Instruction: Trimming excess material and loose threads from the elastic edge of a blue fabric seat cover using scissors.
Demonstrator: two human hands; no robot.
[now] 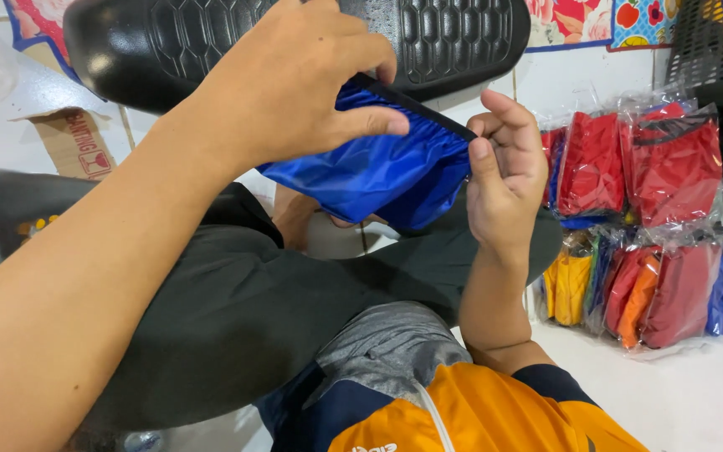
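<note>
A shiny blue fabric cover [378,172] with a black elastic edge hangs in front of me, stretched between both hands. My left hand [294,79] grips its upper left part, thumb pressed on the black band. My right hand [504,172] pinches the band's right end. Just behind the cover lies a black motorcycle seat [453,38] with a hexagon pattern, and the cover's edge sits against the seat's lower rim. My crossed legs in dark grey trousers [236,310] are underneath.
Clear plastic bags [654,218] packed with red, blue, orange and yellow fabric covers are stacked on the white floor at the right. A piece of cardboard [73,142] lies at the left. A black mesh basket [717,42] stands at the top right.
</note>
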